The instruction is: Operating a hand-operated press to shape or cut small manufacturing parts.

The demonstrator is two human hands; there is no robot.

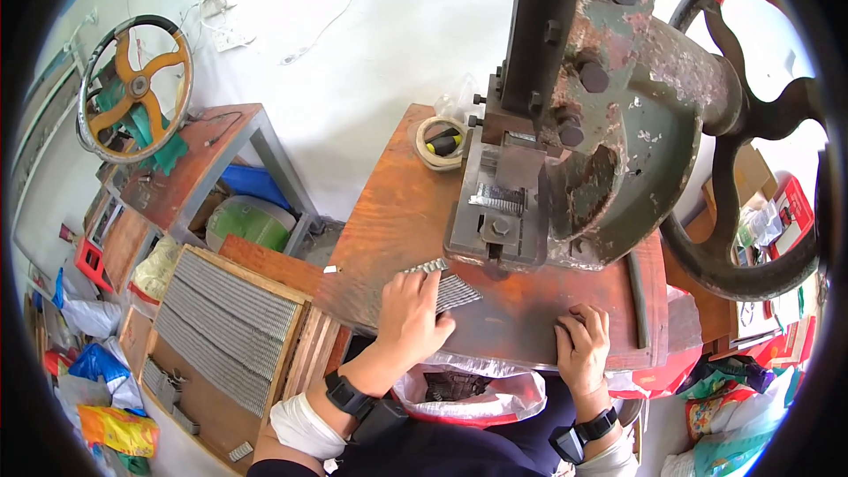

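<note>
My left hand (410, 320) lies over the left end of a small batch of grey ridged metal strips (458, 293) on the wooden bench top (371, 221). Its fingers are bent around them and the thumb sticks out to the right. My right hand (583, 340) rests at the bench's near edge, fingers loosely bent and a little apart, with nothing seen in it. Just beyond the strips stands a green, worn hand press (636, 124). Its metal die block (499, 203) has a ridged grey piece (500, 198) in its slot.
A large handwheel (729, 159) is on the press's right. A tape roll (440, 143) sits behind the die, and a metal bar (638, 300) lies right. Below the edge hangs an open sack (468, 389) of dark pieces. At left, a wooden tray (296, 318) holds rows of strips.
</note>
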